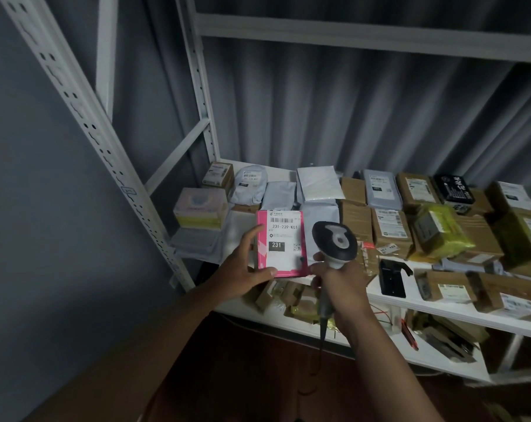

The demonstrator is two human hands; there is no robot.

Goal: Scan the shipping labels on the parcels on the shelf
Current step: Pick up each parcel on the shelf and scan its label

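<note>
My left hand (246,266) grips a pink parcel (262,254) from its left and lower edge, lifted above the shelf front. Its white shipping label (284,243) faces me and reads 231-239-K01 under a barcode. My right hand (338,284) holds a grey and black handheld scanner (334,240) by its handle, just right of the parcel, its head upright beside the label. A cable hangs down from the scanner handle.
The white shelf (410,303) carries several labelled parcels: grey mailers (252,184), brown boxes (390,229), a yellow-green wrapped pack (440,233), a pastel box (198,208) at left. A black scanner cradle (392,278) stands near the front edge. A white perforated upright (105,147) slants at left.
</note>
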